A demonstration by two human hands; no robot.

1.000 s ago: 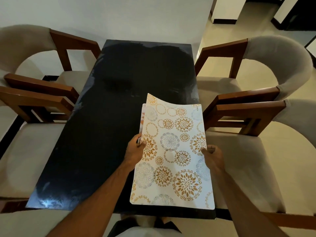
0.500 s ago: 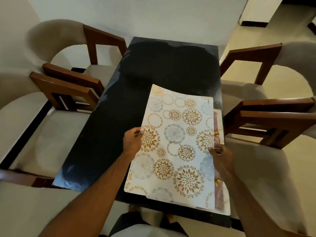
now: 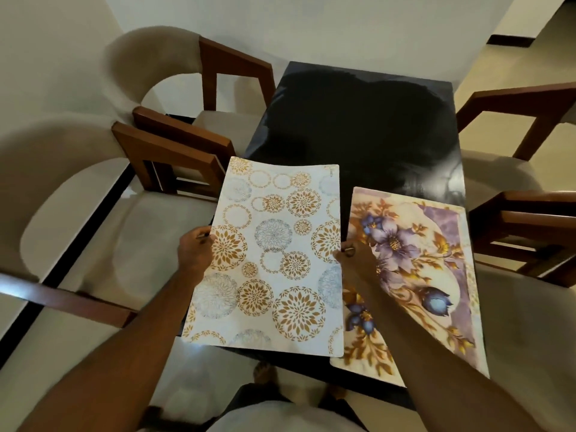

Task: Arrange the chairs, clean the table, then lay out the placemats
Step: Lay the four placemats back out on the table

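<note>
Black table (image 3: 358, 126) w/ chairs each side. My left hand (image 3: 194, 255) pinches circle mat (image 3: 274, 254) edge; right hand (image 3: 358, 260) grips its other edge, fingers hidden under. Flower mat (image 3: 417, 269) lies flat beside, partly behind my arm.

No words, brands or numbers can be read here. The only lettering in view is a tiny line of grey print running along the far right edge of the white placemat (image 3: 271, 257) with the gold and blue circles, close to its far right corner; it is too small and blurred to make out. The flowered placemat (image 3: 430, 275) beside it carries only its printed blooms and leaves, with no lettering visible on the part that shows.
</note>
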